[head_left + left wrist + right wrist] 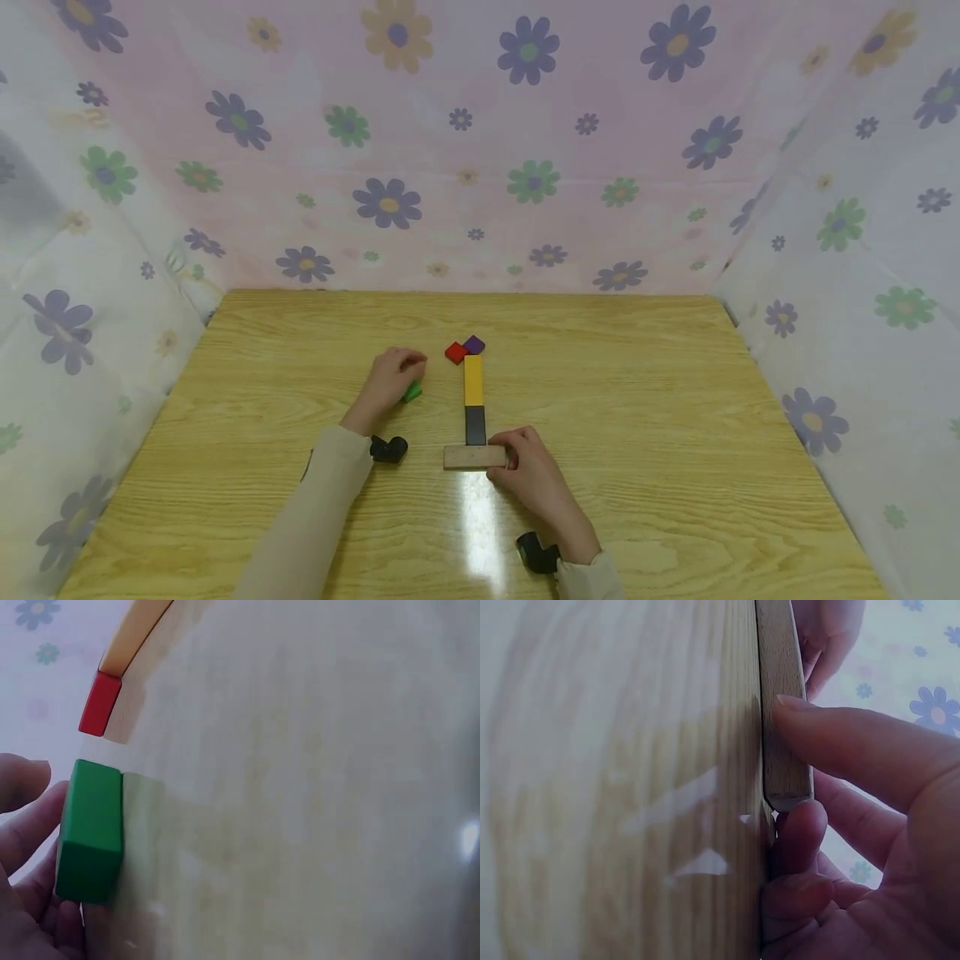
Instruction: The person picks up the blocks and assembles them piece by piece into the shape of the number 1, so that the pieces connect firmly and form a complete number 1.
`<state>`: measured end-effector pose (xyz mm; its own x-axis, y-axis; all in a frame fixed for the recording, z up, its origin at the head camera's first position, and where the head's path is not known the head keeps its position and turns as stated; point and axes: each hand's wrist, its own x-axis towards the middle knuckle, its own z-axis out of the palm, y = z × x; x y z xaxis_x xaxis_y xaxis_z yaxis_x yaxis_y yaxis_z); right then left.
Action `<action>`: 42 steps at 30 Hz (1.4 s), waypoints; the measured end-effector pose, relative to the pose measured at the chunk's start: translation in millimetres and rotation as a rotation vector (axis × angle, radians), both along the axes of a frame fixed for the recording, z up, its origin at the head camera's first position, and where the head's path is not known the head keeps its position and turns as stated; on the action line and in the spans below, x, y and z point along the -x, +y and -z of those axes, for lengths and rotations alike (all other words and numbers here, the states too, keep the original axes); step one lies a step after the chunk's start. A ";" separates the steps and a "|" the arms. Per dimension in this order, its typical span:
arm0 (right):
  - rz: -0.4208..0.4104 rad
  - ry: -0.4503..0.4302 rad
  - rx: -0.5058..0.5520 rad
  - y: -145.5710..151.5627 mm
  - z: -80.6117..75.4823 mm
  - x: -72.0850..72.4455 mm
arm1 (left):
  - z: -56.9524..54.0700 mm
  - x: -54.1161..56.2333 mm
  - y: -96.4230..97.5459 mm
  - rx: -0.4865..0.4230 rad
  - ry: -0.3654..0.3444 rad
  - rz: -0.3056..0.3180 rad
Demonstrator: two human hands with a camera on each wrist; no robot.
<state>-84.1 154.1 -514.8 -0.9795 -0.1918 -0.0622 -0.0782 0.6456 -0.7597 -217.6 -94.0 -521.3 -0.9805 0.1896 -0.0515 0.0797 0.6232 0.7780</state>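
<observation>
My right hand grips the right end of a plain wooden block, thumb on its near side. That block lies crosswise against the near end of a black block. A yellow block continues the line away from me. Off to the left, my left hand is beside a green block, its fingers behind the block in the left wrist view and its thumb apart from it. Beyond the yellow block, a red block and a purple block sit at angles, close together.
The wood-grain table is walled at the back and sides by flowered cloth. Black wrist cameras stick out from both wrists. Light glares off the tabletop just in front of the wooden block.
</observation>
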 end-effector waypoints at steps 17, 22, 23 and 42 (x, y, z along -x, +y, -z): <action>0.026 -0.021 0.008 -0.3 3.6 0.1 | 0.2 -25.5 -4.9 -0.047 -0.025 -0.065; 0.030 -0.024 0.000 0.1 3.6 0.2 | 3.1 -31.4 -5.9 -0.046 -0.001 -0.071; 0.028 -0.023 -0.001 0.0 3.4 0.2 | 3.6 -33.0 -6.3 -0.050 0.003 -0.072; 0.021 -0.019 0.006 -0.9 3.4 0.2 | 4.2 -55.8 -14.5 -0.108 0.034 -0.103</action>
